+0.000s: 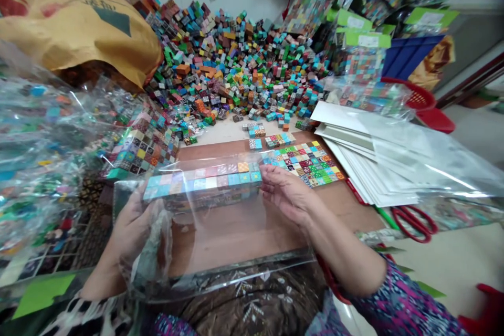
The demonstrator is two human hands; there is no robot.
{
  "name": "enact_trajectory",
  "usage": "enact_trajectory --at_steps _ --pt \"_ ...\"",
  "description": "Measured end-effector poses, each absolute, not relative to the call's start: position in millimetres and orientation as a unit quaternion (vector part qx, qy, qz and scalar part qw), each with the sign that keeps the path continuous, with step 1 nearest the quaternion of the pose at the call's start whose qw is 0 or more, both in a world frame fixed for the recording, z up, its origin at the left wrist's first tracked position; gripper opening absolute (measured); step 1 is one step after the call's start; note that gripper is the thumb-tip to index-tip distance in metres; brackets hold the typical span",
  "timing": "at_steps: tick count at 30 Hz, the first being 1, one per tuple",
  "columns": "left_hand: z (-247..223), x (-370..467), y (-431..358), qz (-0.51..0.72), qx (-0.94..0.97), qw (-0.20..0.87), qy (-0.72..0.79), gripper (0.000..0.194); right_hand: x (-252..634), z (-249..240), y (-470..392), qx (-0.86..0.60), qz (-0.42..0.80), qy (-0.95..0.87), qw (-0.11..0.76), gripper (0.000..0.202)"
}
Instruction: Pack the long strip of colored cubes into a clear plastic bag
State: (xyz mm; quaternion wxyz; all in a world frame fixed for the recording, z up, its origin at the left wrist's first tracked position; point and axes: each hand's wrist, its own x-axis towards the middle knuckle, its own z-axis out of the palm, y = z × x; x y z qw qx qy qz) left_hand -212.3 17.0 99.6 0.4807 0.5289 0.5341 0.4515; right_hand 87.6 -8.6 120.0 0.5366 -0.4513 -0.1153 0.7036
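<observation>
A clear plastic bag (232, 231) hangs between both hands, with a long block of small patterned cubes (205, 181) seen through it. My left hand (136, 220) is closed around the block's left end, through or with the plastic. At the block's right end, my right hand (283, 189) has its fingers bent together on the end and the bag's edge. Whether the block lies fully inside the bag cannot be made out. Just beyond my right hand, a flat layer of coloured cubes (307, 163) lies on the brown board (338, 207).
Loose cubes (244, 68) are heaped at the back. White cards (354, 152) under clear plastic and red scissors (415, 223) lie at the right. Bagged cubes (35, 157) crowd the left, below a yellow sack (79, 26). A blue bin (409, 55) stands back right.
</observation>
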Motion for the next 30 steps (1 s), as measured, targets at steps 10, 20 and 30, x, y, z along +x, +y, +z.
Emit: enact_trajectory --at_steps 10,20,30 --pt "111 -202 14 0.453 0.536 0.439 0.56 0.073 91 134 -4 -0.484 0.716 -0.11 0.49 0.011" --pt "106 -208 15 0.441 0.538 0.414 0.587 0.069 98 138 -16 -0.418 0.731 -0.23 0.488 0.015" --pt "115 -198 13 0.445 0.513 0.422 0.6 0.082 99 128 5 -0.462 0.729 -0.243 0.442 0.007"
